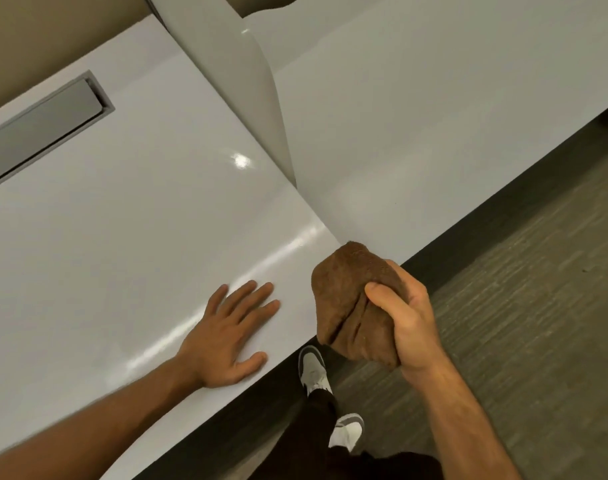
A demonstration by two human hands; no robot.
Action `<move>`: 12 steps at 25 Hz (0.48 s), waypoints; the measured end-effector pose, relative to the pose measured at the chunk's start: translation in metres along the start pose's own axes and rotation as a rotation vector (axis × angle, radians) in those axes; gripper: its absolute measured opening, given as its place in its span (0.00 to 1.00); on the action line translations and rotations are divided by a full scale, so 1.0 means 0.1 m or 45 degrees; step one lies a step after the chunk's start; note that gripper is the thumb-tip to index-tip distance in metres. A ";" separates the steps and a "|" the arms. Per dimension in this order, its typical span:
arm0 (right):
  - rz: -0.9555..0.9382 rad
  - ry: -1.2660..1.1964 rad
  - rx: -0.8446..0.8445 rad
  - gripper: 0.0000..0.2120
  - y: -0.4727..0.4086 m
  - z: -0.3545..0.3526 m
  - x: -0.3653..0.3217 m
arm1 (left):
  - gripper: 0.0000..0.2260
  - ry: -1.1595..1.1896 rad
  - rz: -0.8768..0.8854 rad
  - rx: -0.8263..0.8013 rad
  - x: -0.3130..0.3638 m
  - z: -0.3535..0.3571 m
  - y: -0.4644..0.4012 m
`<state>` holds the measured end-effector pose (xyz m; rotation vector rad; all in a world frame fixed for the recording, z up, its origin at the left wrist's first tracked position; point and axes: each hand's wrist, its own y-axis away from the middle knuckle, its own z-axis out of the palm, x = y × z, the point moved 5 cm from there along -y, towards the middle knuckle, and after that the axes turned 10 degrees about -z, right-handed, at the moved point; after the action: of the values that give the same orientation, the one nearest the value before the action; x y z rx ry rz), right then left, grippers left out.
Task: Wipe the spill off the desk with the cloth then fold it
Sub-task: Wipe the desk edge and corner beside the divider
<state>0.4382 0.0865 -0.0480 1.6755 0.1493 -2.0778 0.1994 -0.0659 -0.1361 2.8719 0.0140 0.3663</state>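
The brown cloth (356, 306) is bunched in the closed fingers (382, 294) of the right hand (404, 317), at about 4 o'clock off the surface (139, 202) edge. The left hand (226, 336) is pressed flat, fingers spread, gripping nothing. No spill can be made out, perhaps through glare; it could be missed, or streaked by the wadded cloth.

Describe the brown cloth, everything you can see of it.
The brown cloth looks like soft, fuzzy terry, bunched into a creased wad, not folded flat. The right hand grips it, thumb pressed across its front. It sits at the front edge of the white desk, partly over the floor; whether it touches the desk is unclear.
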 end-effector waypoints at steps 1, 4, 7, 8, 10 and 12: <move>-0.004 -0.020 -0.022 0.09 -0.04 -0.06 -0.02 | 0.34 0.061 -0.056 0.041 0.04 -0.06 -0.07; -0.008 -0.010 -0.088 0.10 -0.15 -0.22 -0.04 | 0.23 0.220 -0.212 0.183 0.22 -0.26 -0.41; 0.001 0.027 -0.130 0.12 -0.32 -0.34 -0.06 | 0.27 0.342 -0.411 0.267 0.36 -0.39 -0.78; -0.005 0.046 -0.158 0.12 -0.39 -0.37 -0.08 | 0.29 0.392 -0.495 0.291 0.40 -0.40 -0.86; -0.044 0.107 -0.246 0.13 -0.53 -0.45 -0.15 | 0.32 0.486 -0.635 0.328 0.50 -0.38 -0.99; -0.067 0.166 -0.309 0.13 -0.67 -0.59 -0.22 | 0.33 0.579 -0.749 0.356 0.60 -0.36 -1.13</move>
<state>0.4662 0.1732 -0.0557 1.6705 0.4726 -1.8996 0.2507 0.0548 -0.1150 2.7881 1.0292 0.9278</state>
